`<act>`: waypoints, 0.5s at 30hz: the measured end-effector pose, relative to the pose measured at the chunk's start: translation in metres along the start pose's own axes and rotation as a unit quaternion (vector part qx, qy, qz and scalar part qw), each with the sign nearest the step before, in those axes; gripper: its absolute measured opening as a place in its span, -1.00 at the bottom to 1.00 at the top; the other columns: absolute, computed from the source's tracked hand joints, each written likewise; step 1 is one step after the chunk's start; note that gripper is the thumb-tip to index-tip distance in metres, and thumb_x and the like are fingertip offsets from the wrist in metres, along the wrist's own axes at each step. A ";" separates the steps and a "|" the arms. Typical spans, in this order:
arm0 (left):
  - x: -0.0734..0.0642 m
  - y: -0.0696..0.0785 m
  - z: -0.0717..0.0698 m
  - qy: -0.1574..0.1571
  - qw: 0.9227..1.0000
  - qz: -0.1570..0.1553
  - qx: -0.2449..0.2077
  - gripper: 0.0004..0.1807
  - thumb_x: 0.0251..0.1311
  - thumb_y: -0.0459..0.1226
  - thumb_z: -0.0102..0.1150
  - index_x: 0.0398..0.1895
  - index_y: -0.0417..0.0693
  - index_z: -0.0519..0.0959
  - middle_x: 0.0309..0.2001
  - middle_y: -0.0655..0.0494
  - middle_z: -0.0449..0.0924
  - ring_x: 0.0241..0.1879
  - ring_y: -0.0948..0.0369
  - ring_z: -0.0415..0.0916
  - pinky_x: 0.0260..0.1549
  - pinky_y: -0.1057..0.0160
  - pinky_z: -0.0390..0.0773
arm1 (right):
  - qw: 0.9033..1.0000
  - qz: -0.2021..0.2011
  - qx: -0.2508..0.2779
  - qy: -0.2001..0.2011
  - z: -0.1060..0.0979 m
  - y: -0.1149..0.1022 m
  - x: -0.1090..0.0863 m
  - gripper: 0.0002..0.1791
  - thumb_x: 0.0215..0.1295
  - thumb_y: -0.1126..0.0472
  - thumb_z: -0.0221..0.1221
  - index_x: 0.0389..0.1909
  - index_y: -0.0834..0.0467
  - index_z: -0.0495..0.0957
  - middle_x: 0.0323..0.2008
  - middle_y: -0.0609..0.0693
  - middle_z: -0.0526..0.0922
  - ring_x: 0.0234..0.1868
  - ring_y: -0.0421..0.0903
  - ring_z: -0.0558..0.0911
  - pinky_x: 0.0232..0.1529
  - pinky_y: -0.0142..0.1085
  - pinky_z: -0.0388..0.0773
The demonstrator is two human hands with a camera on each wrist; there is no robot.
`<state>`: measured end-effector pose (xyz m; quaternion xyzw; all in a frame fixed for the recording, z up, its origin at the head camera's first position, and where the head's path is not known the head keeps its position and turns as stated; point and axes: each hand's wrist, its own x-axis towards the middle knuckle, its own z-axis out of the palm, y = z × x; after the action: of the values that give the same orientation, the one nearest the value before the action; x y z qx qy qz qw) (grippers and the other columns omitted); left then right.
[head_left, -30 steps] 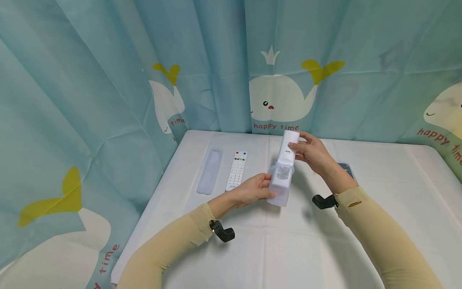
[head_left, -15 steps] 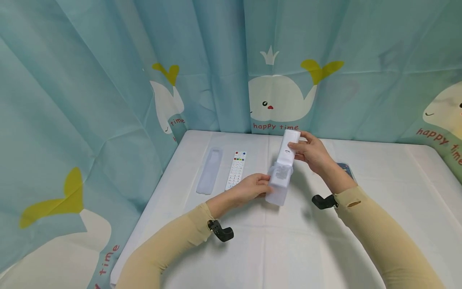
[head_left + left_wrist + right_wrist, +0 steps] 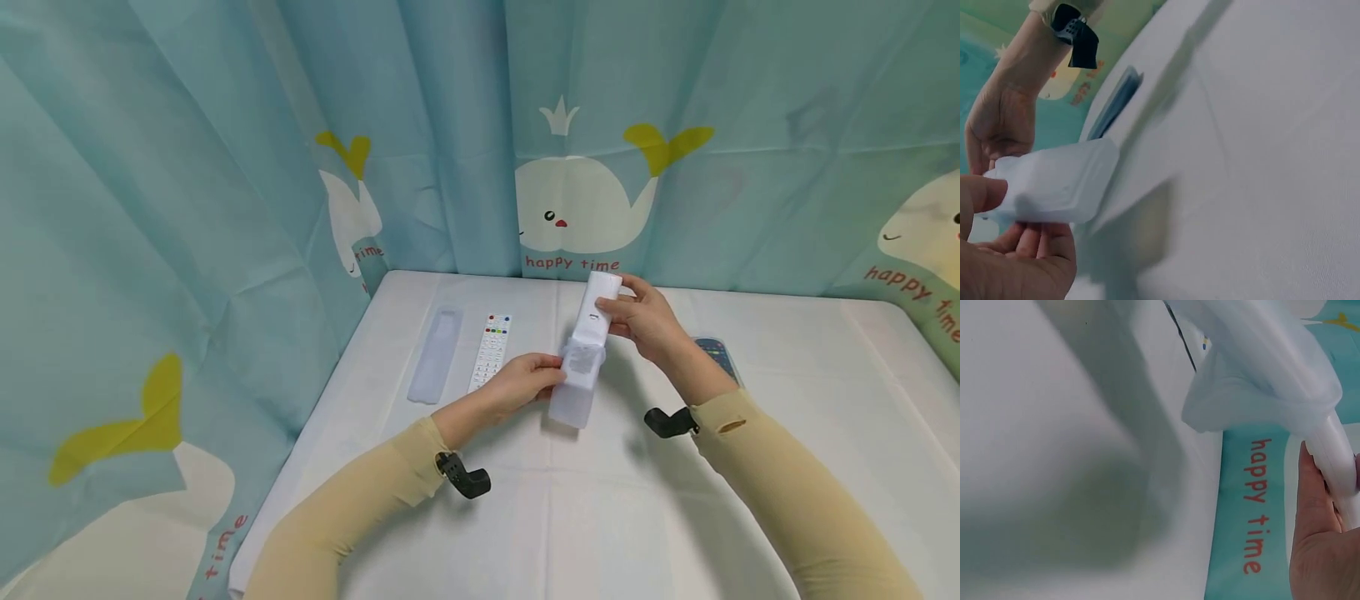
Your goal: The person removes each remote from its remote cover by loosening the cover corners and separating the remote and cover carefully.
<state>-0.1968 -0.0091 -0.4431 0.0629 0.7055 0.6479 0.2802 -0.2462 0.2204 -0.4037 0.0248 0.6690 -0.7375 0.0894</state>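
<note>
A white remote control (image 3: pixel 597 304), back side toward the head camera, is held tilted above the table. Its lower part sits inside a translucent protective sleeve (image 3: pixel 573 404), whose rim is bunched around the remote's middle. A label shows faintly through the sleeve. My left hand (image 3: pixel 521 385) pinches the sleeve at its left side; in the left wrist view the thumb lies on one face and the fingers on the other. The bare upper end of the remote is gripped by my right hand (image 3: pixel 647 319), thumb on its back. The right wrist view shows the sleeve's loose edge (image 3: pixel 1229 400) flaring off the remote.
On the white table (image 3: pixel 615 517), another white remote (image 3: pixel 491 350) lies buttons up, left of my hands. Beside it is a flat translucent sleeve (image 3: pixel 436 357). A dark blue remote (image 3: pixel 716 357) lies partly behind my right forearm. A patterned curtain (image 3: pixel 450 167) hangs behind the table.
The sleeve with the remote's lower part has swung slightly left. My left fingers have shifted a little higher along the sleeve. My right hand has stayed nearly in place.
</note>
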 end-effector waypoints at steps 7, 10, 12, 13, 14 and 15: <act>0.001 0.003 0.006 -0.014 0.999 -0.009 -0.028 -0.38 0.46 -0.22 0.20 0.49 -0.19 0.29 0.18 -0.09 0.57 0.14 0.07 0.54 0.18 0.03 0.52 | 1.000 0.004 0.008 -0.011 0.001 0.002 0.000 -0.24 0.51 0.27 0.17 0.58 0.21 0.01 -0.03 0.02 0.56 -0.29 -0.19 0.72 -0.20 -0.35 0.69; 0.001 0.003 0.007 -0.006 0.999 -0.022 -0.036 -0.36 0.44 -0.20 0.23 0.51 -0.09 0.27 0.16 -0.09 0.58 0.13 0.08 0.55 0.17 0.03 0.53 | 1.000 0.005 0.003 -0.017 0.002 0.002 -0.001 -0.23 0.51 0.25 0.17 0.59 0.21 0.00 0.01 0.05 0.55 -0.27 -0.19 0.73 -0.18 -0.34 0.69; 0.002 0.003 0.007 -0.002 0.999 -0.032 -0.043 -0.36 0.43 -0.19 0.25 0.49 -0.10 0.29 0.14 -0.08 0.58 0.12 0.08 0.55 0.16 0.04 0.53 | 1.000 0.006 0.002 -0.020 0.002 0.001 -0.001 -0.22 0.51 0.25 0.18 0.59 0.20 -0.01 0.03 0.07 0.54 -0.25 -0.19 0.73 -0.17 -0.34 0.69; 0.002 0.004 0.007 -0.001 0.998 -0.037 -0.044 -0.37 0.43 -0.17 0.25 0.47 -0.14 0.30 0.13 -0.06 0.58 0.11 0.09 0.55 0.17 0.05 0.53 | 1.000 0.007 0.001 -0.022 0.003 0.001 -0.002 -0.21 0.51 0.25 0.18 0.59 0.20 -0.01 0.04 0.07 0.53 -0.25 -0.19 0.73 -0.17 -0.33 0.69; 0.002 0.004 0.008 -0.001 0.998 -0.043 -0.046 -0.38 0.43 -0.16 0.25 0.45 -0.19 0.32 0.12 -0.06 0.58 0.10 0.10 0.55 0.16 0.06 0.54 | 1.000 0.007 0.001 -0.024 0.003 0.001 -0.002 -0.21 0.51 0.25 0.18 0.60 0.20 -0.02 0.05 0.07 0.53 -0.24 -0.19 0.73 -0.16 -0.33 0.69; 0.002 0.004 0.009 -0.002 0.998 -0.049 -0.049 -0.39 0.43 -0.15 0.25 0.42 -0.24 0.35 0.11 -0.06 0.59 0.10 0.10 0.56 0.16 0.07 0.55 | 1.000 0.007 0.001 -0.028 0.003 0.001 -0.003 -0.20 0.51 0.25 0.18 0.60 0.20 -0.03 0.06 0.08 0.53 -0.23 -0.19 0.73 -0.15 -0.33 0.69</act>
<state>-0.1954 0.0000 -0.4395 0.0159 0.6746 0.6671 0.3157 -0.2434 0.2175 -0.4035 0.0093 0.6653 -0.7379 0.1132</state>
